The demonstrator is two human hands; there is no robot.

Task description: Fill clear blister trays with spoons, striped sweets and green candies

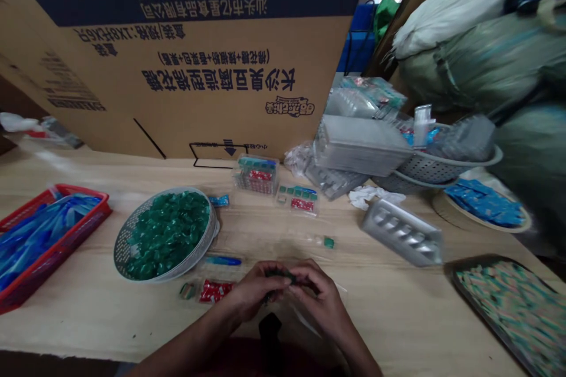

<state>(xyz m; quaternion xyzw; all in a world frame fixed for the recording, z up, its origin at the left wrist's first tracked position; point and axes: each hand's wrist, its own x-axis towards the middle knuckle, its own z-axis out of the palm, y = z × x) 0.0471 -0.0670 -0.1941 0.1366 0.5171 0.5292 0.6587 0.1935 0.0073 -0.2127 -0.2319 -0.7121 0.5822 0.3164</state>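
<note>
My left hand (259,288) and my right hand (318,294) meet close to my body, fingers closed on a small dark green piece (289,275). Fingers cover most of it, so its exact kind is hidden. By my left forearm lie a red packet with white marks (216,291) in a clear tray, a small green-and-brown piece (187,290) and a blue stick-like item (223,260). A white colander (122,253) full of green glossy pieces (170,232) stands to the left. One green cube (328,242) lies on the table beyond my right hand.
At far left is a red basket (99,218) of blue items. A large carton (194,82) stands behind. Filled clear packs (256,174), stacked plastic trays (360,144) and a silver moulded tray (402,232) sit further back. Pastel strips fill a dark tray (469,312) at right.
</note>
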